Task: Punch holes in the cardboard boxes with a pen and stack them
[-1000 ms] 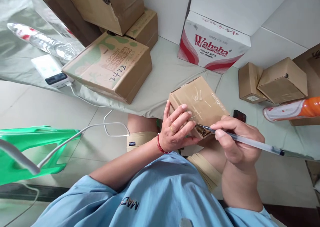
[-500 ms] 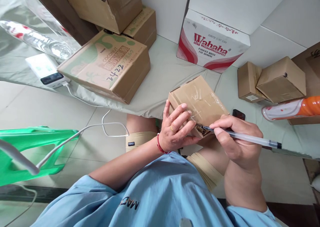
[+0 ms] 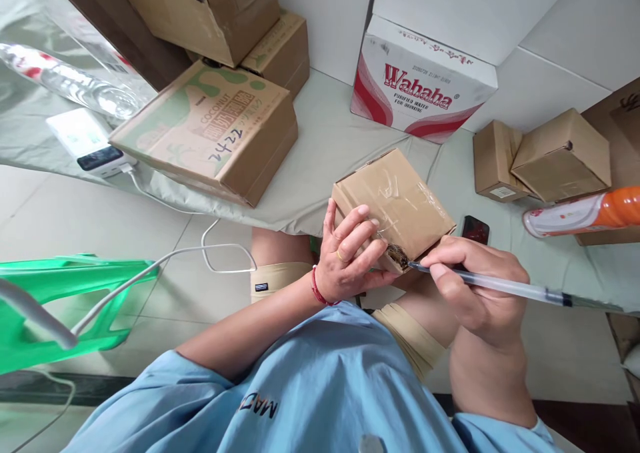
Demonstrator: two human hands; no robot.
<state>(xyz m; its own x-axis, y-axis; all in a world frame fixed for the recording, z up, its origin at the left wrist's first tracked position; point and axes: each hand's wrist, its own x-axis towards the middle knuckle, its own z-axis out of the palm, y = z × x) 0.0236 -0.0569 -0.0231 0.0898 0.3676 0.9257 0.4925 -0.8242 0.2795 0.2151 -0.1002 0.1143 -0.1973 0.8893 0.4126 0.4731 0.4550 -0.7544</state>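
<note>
A small cardboard box (image 3: 400, 200) with clear tape on its top rests tilted at the table's edge, over my lap. My left hand (image 3: 350, 250) grips its near left side, fingers spread over the top and thumb along the near edge. In my right hand (image 3: 475, 283) a gel pen (image 3: 505, 286) with a clear barrel is pinched between thumb and fingers. The pen's dark tip sits at the box's near corner, beside a dark, rough patch (image 3: 397, 253). Whether that patch is ink or torn card, I cannot tell.
A coconut carton (image 3: 210, 126) marked 2422 stands left, near a power bank (image 3: 85, 143) and a water bottle (image 3: 70, 80). A Wahaha carton (image 3: 420, 86) is behind. To the right lie a phone (image 3: 475, 230), small boxes (image 3: 563, 150) and an orange-capped bottle (image 3: 575, 216).
The pen tip has shifted slightly down, from over the dark patch to the corner's edge, and more of the patch shows. My left hand keeps its hold on the box.
</note>
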